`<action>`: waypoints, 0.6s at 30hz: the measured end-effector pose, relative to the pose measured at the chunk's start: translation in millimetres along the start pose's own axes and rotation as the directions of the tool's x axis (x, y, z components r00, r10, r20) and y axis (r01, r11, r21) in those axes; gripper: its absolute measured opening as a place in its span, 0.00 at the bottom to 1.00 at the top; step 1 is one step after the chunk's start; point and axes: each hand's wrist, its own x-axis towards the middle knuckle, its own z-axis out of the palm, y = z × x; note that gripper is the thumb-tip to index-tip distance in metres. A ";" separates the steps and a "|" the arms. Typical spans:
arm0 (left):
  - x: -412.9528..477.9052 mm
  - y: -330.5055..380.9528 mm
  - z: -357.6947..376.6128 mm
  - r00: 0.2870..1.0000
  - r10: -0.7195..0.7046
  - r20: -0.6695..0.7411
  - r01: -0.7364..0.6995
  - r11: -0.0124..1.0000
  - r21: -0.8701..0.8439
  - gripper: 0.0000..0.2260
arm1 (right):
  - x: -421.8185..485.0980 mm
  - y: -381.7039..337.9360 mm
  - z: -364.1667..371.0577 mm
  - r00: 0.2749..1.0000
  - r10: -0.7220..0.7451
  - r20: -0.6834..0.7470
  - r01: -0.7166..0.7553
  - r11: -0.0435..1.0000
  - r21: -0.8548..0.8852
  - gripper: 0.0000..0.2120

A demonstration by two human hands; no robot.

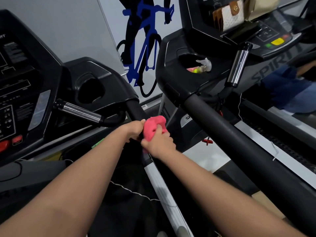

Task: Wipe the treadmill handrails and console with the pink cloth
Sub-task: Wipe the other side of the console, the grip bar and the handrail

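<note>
Pink cloth [154, 127] bunched on right handrail [136, 110], gripped by right hand [158, 142]; left hand [134, 130] pinches its edge. Rail axis runs up-away toward console [20, 82]; unwiped length ahead

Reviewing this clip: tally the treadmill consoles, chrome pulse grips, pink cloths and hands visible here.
Treadmill consoles: 2, the near console and the neighbouring console
Chrome pulse grips: 2, the near grip and the far grip
Pink cloths: 1, pink cloth
Hands: 2, left hand, right hand
Total: 7

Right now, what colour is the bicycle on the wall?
Blue, the bicycle shows in the head view.
</note>
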 end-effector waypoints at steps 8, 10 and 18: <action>-3.0 1.4 -1.5 0.997 0.075 -0.009 -0.075 0.997 0.011 0.13 | -25.5 27.6 3.4 0.964 -0.264 -0.009 0.256 0.943 -0.213 0.48; 0.6 3.3 2.7 0.998 0.059 -0.025 -0.060 0.997 -0.044 0.21 | -11.1 32.4 -4.8 0.974 -0.204 0.103 0.200 0.979 0.048 0.50; 17.7 -13.0 -3.3 0.996 0.082 -0.032 -0.086 0.982 -0.171 0.18 | 12.8 -11.7 -2.0 0.998 -0.069 -0.009 0.069 0.997 -0.039 0.51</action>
